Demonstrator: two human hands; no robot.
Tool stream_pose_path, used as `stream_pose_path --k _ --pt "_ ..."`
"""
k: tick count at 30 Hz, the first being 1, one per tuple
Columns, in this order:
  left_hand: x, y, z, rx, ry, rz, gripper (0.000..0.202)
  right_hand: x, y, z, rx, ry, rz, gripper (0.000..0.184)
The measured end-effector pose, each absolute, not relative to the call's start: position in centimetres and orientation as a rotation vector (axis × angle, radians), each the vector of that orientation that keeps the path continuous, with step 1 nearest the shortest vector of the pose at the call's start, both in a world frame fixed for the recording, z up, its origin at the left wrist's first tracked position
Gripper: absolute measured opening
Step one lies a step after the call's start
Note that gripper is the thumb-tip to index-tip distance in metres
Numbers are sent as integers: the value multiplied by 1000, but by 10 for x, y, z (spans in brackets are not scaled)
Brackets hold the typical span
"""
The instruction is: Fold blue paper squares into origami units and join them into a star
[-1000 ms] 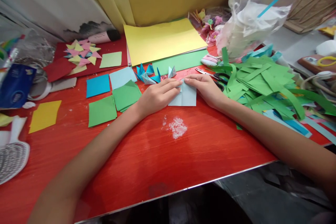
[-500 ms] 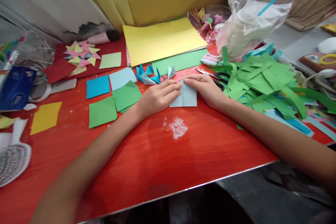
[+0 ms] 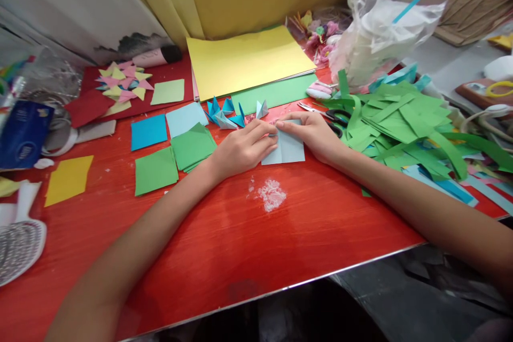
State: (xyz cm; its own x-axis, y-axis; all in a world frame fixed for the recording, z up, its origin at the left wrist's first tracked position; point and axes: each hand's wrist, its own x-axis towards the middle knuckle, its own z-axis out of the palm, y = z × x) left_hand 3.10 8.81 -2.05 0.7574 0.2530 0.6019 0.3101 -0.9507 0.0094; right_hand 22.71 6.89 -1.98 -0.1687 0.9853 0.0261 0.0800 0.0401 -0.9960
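Between my hands lies a pale blue sheet of paper (image 3: pixel 289 148) with a crease down it. My left hand (image 3: pixel 245 148) has its fingers bent onto the sheet's left edge. From the other side, my right hand (image 3: pixel 315 136) pinches the sheet's upper part, thumb and fingertips close to my left fingertips. Just beyond stand several folded blue paper pieces (image 3: pixel 222 116) and one pale folded piece (image 3: pixel 262 110). Left of my left hand are green paper squares (image 3: pixel 193 147), a blue square (image 3: pixel 148 132) and a light blue square (image 3: pixel 186 118).
Scissors (image 3: pixel 334 116) lie right of my right hand, beside a heap of green paper scraps (image 3: pixel 404 117). Large yellow sheets (image 3: pixel 250 61) rest at the back, near a plastic bag (image 3: pixel 388 32) with a cup. A whitish worn patch (image 3: pixel 272 195) marks the red table (image 3: pixel 224 256).
The pale blue paper has shifted slightly to the right and turned a little between my fingers. Both hands stay in nearly the same place.
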Motion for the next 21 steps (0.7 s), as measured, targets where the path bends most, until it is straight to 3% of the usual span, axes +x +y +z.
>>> stream_pose_path --k 12,21 --pt "38 91 -16 -3279 -1207 -1427 19 226 71 -21 -1108 -1326 1265 15" --pt "41 94 -19 -3466 -1415 -1697 17 223 71 -21 -1072 -1310 1227 13"
